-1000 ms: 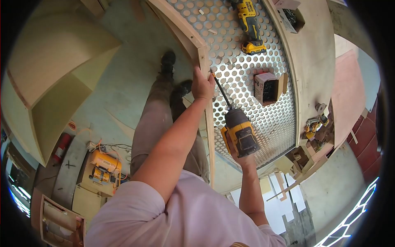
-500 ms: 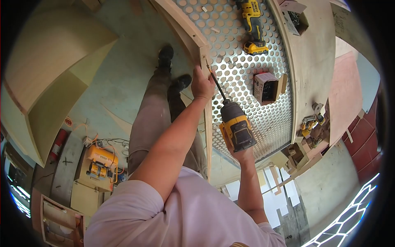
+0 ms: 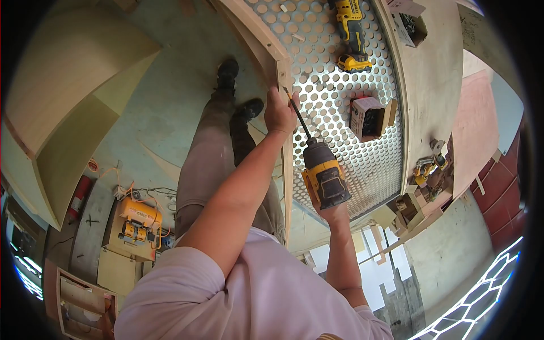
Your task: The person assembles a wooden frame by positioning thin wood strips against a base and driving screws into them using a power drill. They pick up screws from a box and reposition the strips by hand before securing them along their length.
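My right hand [image 3: 333, 211] is wrapped round the handle of a yellow and black power drill [image 3: 326, 177]. The drill's long thin bit [image 3: 300, 117] points up and left, its tip close to the inner face of a wooden frame edge [image 3: 282, 67]. At that edge my left hand [image 3: 280, 115] is closed round the wood, with its fingertips beside the bit's tip. Beneath the drill lies a perforated metal sheet [image 3: 323, 90], bordered by the wooden frame.
On the sheet rest a second yellow tool [image 3: 353, 37] and an open box of screws [image 3: 366, 119]. Another screw box [image 3: 408, 25] stands at the upper right. Curved wooden panels [image 3: 85, 73] and an orange compressor [image 3: 139, 218] are at the left; tools [image 3: 428, 169] lie at the right.
The view has shifted very slightly. My hands and the drill hold nearly the same positions at the frame edge.
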Tool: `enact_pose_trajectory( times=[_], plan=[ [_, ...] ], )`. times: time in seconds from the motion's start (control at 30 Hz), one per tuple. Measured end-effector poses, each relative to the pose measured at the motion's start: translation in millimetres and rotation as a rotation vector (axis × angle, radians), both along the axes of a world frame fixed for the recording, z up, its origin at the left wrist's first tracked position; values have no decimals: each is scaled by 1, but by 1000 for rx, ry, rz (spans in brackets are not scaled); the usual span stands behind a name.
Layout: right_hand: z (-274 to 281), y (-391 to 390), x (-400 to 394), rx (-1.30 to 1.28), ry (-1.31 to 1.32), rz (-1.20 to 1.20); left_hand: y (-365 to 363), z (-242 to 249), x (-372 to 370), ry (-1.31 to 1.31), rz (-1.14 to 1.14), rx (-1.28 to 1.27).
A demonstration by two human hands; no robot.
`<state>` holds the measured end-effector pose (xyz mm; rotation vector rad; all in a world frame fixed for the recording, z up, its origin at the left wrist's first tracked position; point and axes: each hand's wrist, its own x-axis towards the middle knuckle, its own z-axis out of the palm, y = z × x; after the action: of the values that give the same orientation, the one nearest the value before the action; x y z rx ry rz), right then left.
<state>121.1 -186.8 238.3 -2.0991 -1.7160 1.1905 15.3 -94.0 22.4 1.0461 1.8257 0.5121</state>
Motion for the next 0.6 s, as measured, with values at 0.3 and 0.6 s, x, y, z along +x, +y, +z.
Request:
enact_pose_trajectory(
  times=[0.3,0.6],
  plan=[
    [12,-2,-6,-83,-8,-59,-4,-8,3,49,12,82],
    [12,-3,-5,-42,-18,-38,-2,-5,1,8,16,82]
  ],
)
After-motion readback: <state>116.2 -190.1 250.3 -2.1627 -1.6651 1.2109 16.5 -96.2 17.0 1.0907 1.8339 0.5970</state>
